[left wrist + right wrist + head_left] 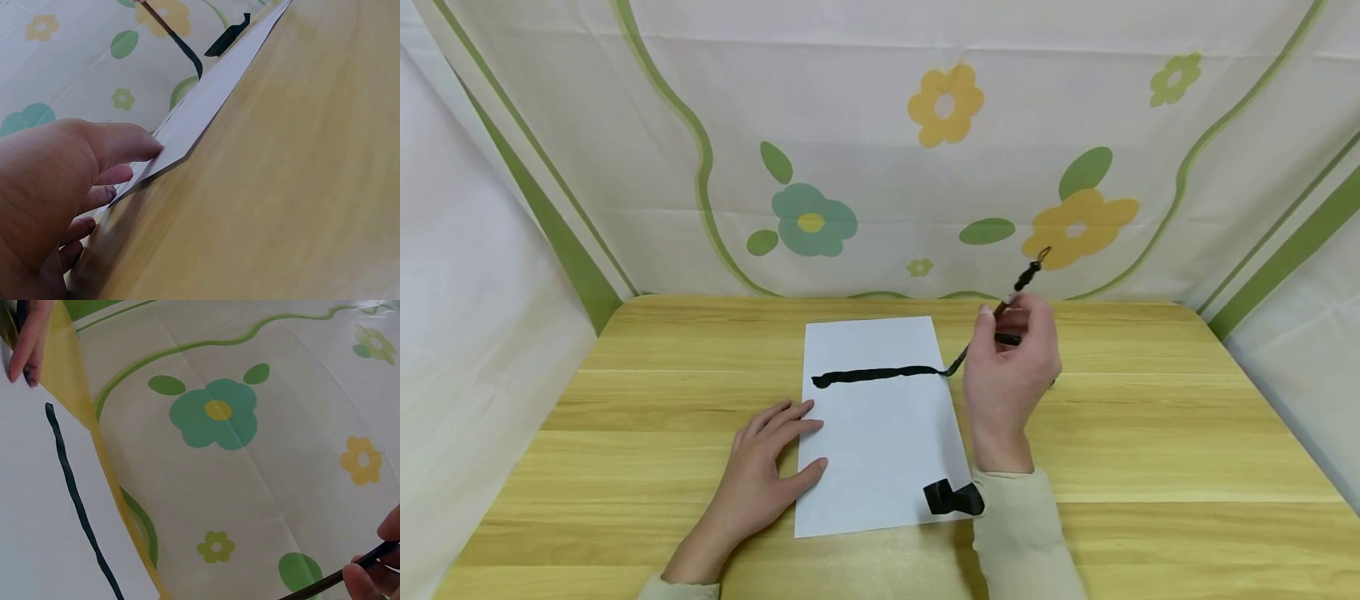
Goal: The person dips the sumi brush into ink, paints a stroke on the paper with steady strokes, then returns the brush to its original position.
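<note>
A white sheet of paper (880, 450) lies on the wooden table, crossed by a thick black ink stroke (880, 375). My left hand (767, 467) rests with spread fingers on the sheet's left edge; its thumb (134, 145) presses the paper in the left wrist view. In my right hand (1011, 375) an ink brush (1003, 308) is pinched between thumb and fingers, its looped end tilted up and away. The brush's black tip (953, 367) is at the stroke's right end, by the paper's right edge. A short black piece (1007, 339) shows among the right fingers.
A black angular object (953, 497) overlaps the sheet's lower right corner beside the right sleeve (1022, 525). Behind the wooden table (1150, 417) hangs a white cloth (865, 108) printed with flowers and green lines. More white cloth flanks both sides.
</note>
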Demonstrator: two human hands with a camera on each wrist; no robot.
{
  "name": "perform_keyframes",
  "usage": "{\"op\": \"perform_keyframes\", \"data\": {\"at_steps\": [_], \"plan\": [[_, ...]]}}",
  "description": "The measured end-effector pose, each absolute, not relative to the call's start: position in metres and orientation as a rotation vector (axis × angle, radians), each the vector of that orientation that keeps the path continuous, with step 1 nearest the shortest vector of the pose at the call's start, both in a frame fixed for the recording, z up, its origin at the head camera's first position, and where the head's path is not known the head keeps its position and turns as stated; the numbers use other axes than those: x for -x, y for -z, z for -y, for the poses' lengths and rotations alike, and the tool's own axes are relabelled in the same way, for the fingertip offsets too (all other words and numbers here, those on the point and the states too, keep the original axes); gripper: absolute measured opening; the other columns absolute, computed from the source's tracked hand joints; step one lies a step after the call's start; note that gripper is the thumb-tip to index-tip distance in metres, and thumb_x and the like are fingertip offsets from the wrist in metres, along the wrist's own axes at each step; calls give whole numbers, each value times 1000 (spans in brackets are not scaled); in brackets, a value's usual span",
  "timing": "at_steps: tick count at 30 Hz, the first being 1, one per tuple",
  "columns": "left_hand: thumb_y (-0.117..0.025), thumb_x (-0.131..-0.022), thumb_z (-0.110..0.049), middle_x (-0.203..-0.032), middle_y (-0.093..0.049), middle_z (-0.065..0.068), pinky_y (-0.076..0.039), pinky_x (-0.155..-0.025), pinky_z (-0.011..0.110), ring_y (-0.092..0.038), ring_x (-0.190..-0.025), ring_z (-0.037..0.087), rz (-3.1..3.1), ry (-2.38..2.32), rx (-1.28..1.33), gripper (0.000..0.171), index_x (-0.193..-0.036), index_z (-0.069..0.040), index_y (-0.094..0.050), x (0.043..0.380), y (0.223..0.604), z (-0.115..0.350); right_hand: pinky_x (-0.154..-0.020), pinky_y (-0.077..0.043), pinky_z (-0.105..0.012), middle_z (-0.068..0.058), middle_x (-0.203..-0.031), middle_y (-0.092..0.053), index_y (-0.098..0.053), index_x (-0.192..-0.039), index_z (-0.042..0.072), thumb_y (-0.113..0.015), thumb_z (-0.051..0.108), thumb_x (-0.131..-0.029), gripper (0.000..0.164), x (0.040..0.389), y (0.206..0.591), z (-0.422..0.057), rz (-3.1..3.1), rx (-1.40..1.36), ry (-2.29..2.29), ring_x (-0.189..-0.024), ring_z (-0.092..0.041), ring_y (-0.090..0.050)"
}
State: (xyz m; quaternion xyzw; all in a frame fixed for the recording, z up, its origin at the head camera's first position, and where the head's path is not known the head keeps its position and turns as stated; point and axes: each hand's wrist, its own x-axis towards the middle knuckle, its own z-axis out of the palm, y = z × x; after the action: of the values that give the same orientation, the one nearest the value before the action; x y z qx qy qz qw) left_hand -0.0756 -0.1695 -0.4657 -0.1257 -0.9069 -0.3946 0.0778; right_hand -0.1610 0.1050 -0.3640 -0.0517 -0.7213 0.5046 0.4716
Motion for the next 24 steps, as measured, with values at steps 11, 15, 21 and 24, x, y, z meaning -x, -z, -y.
{"op": "perform_keyframes", "data": {"at_steps": [11, 15, 21, 24], "plan": [[-88, -89, -25, -156, -63, 0, -27, -117, 63, -47, -151, 36, 2726, 1163, 357, 40, -128, -22, -77, 76, 470, 170, -63, -62, -22, 4, -91, -65, -65, -114, 5, -76, 7, -97, 20, 147, 346, -145, 1681, 190, -1416, -79, -12, -75], [-88, -89, -24, -156, -63, 0, -26, -117, 64, -47, -151, 37, 2719, 1168, 361, 41, -128, -22, -77, 77, 470, 170, -64, -64, -28, -4, -96, -63, -60, -117, 11, -76, 5, -97, 26, 146, 346, -158, 1651, 189, -1560, -82, -21, -76], [-88, -89, -23, -156, -63, 1, -27, -116, 63, -48, -150, 38, 2716, 1163, 360, 41, -128, -21, -77, 77, 470, 170, -65, -65, -31, -11, -102, -56, -55, -119, 14, -78, 3, -95, 35, 145, 347, -173, 1529, 208, -1768, -84, -25, -76], [-88, -88, -23, -156, -63, 1, -27, -116, 64, -48, -150, 37, 2713, 1154, 360, 41, -128, -21, -77, 78, 470, 170, -64, -65, -32, -11, -103, -56, -55, -117, 13, -78, 2, -95, 34, 146, 347, -175, 1490, 204, -1816, -82, -26, -76]]}}
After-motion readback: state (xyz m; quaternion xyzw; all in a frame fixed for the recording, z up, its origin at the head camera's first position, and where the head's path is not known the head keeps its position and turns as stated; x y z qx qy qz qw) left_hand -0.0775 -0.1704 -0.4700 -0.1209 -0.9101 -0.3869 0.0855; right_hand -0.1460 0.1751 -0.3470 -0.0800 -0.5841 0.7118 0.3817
